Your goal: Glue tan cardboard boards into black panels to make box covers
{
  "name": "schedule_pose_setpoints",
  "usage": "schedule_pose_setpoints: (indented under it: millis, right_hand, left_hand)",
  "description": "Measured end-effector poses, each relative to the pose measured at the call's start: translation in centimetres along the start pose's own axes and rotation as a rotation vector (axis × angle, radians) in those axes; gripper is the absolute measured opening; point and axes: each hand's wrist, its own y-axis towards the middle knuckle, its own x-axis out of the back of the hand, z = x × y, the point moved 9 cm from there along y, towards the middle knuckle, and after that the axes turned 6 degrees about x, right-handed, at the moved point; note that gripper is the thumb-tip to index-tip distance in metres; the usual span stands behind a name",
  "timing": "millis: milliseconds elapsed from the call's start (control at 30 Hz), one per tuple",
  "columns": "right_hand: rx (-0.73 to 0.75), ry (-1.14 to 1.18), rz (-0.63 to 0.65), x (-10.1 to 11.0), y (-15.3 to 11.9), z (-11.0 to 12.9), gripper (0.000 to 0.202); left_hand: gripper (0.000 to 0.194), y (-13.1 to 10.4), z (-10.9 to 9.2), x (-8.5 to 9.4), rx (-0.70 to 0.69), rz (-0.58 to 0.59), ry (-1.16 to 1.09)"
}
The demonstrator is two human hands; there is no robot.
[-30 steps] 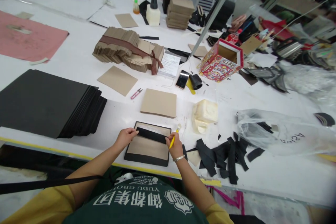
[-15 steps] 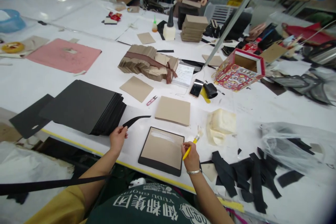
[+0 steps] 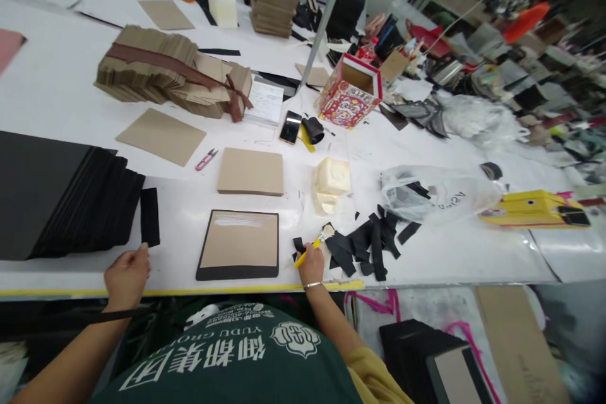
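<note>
My left hand (image 3: 127, 274) pinches the lower end of a short black strip (image 3: 150, 214) beside the stack of black sheets (image 3: 52, 196). My right hand (image 3: 312, 264) grips a yellow-handled brush (image 3: 308, 252), its pale bristles pointing up and away, close to loose black scraps (image 3: 341, 251). On the table between my hands lies a tan board (image 3: 241, 246) on a slightly larger black sheet (image 3: 237, 274). A whitish wet smear runs along the board's far part. Beyond it rests a small stack of tan boards (image 3: 250, 170).
A pale glue-crusted container (image 3: 332, 180) stands ahead of my right hand. Further off are pink thread snips (image 3: 206, 160), a phone (image 3: 290, 127), a red patterned box (image 3: 349, 91) and a tied bundle of tan boards (image 3: 151, 69). A clear plastic bag (image 3: 440, 196) lies to the right.
The view has swung to the right. My right hand has moved with the brush from the tan board's edge toward the black scraps. My left hand, still holding the strip, is farther from the board.
</note>
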Motion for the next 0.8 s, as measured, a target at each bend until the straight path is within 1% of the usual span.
schedule_pose_setpoints:
  millis: [33,67,100,133,167,233,267,300,367,467,533,600,733,800]
  right_hand:
    - [-0.007,0.006,0.007,-0.1,0.2,0.1,0.018]
    - [-0.004,0.018,0.013,-0.1,0.3,0.3,0.016]
    - [0.011,0.039,0.014,0.1,0.4,0.6,0.015]
    - [0.036,0.069,0.009,0.3,0.5,1.0,0.013]
    - [0.065,0.107,-0.003,0.8,0.6,1.6,0.013]
    - [0.13,0.199,-0.035,1.8,0.7,3.1,0.012]
    - [0.162,0.244,-0.048,2.4,0.7,4.1,0.012]
    - [0.196,0.282,-0.054,2.8,0.8,5.1,0.012]
    - [0.277,0.33,-0.046,3.4,0.9,7.5,0.014]
    - [0.413,0.35,-0.001,3.5,1.2,10.9,0.016]
    - [0.475,0.365,0.032,3.3,1.5,12.3,0.016]
    - [0.508,0.404,0.064,3.1,1.9,13.0,0.018]
    - [0.526,0.508,0.125,3.0,2.9,13.2,0.021]
    - [0.535,0.548,0.155,3.1,3.4,13.5,0.023]
  left_hand:
    - [0.033,-0.6,-1.3,-0.5,-0.068,0.028,0.025]
    - [0.032,-1.3,-2.5,-1.5,-0.122,0.085,0.037]
    - [0.032,-2.1,-3.8,-2.9,-0.165,0.174,0.037]
    - [0.034,-3.2,-5.1,-4.7,-0.201,0.294,0.035]
    - [0.036,-4.6,-6.4,-6.8,-0.232,0.443,0.037]
    - [0.038,-8.2,-8.5,-10.9,-0.273,0.749,0.058]
    - [0.037,-10.0,-9.3,-12.6,-0.276,0.867,0.068]
    - [0.035,-11.3,-9.9,-13.8,-0.273,0.924,0.072]
    - [0.032,-13.1,-10.8,-15.5,-0.256,0.971,0.071]
    - [0.032,-14.1,-11.2,-16.9,-0.227,0.997,0.066]
    - [0.033,-14.0,-11.1,-17.1,-0.211,1.014,0.066]
    - [0.035,-13.7,-10.9,-17.0,-0.184,1.051,0.06]
    - [0.038,-13.1,-10.2,-16.8,-0.081,1.188,-0.01]
    - [0.041,-12.7,-10.1,-16.7,-0.06,1.207,-0.019]
